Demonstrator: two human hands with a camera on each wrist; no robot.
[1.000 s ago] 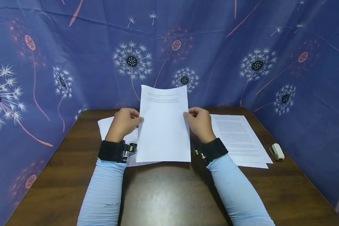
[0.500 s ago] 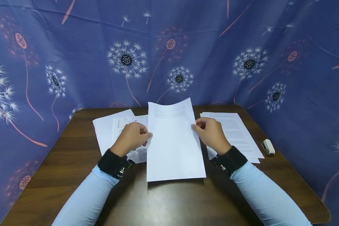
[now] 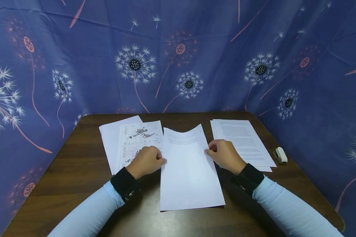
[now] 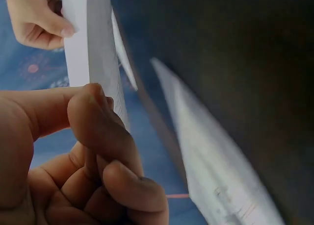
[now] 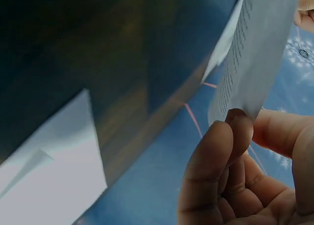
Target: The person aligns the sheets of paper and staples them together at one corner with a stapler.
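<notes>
Even light, blurred dim wrist views

Lowered from upright between the hands (image 3: 146, 161) (image 3: 225, 155) to lying nearly flat: sheet (image 3: 188, 171), near edge now down on the tabletop (image 3: 77, 171).

Head looks down; wrist views — close, perhaps upward — share the sheet (image 3: 190, 171).

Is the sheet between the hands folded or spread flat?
Spread, unfolded, not quite flat: the sheet shows its full length, its far edge bowed, pinched at its sides by the left hand and right hand.
</notes>
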